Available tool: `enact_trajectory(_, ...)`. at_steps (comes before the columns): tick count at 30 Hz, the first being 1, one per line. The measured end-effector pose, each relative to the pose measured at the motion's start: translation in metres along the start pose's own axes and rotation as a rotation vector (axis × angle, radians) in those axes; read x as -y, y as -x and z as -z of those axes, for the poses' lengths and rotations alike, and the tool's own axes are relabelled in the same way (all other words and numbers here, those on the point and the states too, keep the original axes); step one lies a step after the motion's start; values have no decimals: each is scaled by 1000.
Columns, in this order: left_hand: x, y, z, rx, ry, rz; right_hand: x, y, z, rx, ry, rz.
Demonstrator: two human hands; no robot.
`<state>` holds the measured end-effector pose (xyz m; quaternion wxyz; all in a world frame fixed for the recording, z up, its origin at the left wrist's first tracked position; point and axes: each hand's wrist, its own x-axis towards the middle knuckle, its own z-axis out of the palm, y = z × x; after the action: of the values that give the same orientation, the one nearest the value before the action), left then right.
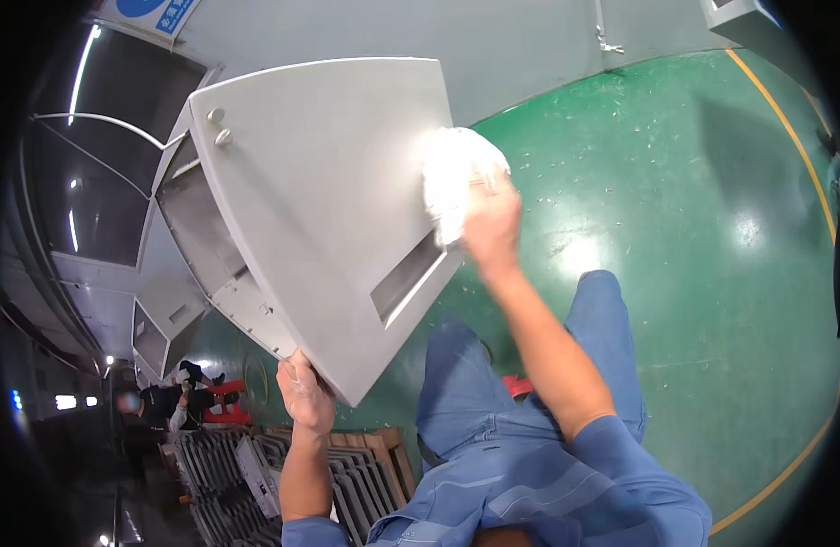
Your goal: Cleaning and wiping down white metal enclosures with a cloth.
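Holding a grey metal panel [320, 201] by its near corner, the left hand [303, 394] has its fingers clamped on the edge. The right hand [491, 223] presses a white cloth [452, 178] against the panel's right edge, fingers closed on it, just beyond a recessed slot [406, 278]. The panel's long axis runs far-left to near-right above a green floor [694, 228]; grey slatted parts [256, 469] lie near left.

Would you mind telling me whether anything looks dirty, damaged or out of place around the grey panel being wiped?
The grey panel looks sound, with no visible dent or stain. The right hand presses a white cloth on it; the left hand grips its lower edge. Only the green floor stands out, strewn with pale specks and scuffs.
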<state>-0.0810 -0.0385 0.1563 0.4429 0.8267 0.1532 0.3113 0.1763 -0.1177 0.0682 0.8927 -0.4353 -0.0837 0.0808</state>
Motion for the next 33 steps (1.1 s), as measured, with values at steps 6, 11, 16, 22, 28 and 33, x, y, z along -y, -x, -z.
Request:
enact_trajectory(6, -4, -31, -6, 18, -157, -52, 83, -17, -94, 90, 588, 796)
enact_trajectory(11, 2, -43, -8, 97, -709, -335, -19, -182, 10, 120, 1205, -42)
enact_trajectory(16, -1, -60, -25, 103, -874, -409, -81, -131, 56, 31, 785, -132)
enact_trajectory(22, 4, -74, -14, 50, -403, -157, 27, -30, -60, 234, 381, 853)
enact_trajectory(28, 15, -77, 2, 34, -676, -353, -117, -36, 28, 418, 1107, 24)
enact_trajectory(33, 33, -77, 11, -6, -909, -392, -108, -56, 49, 461, 1052, -199)
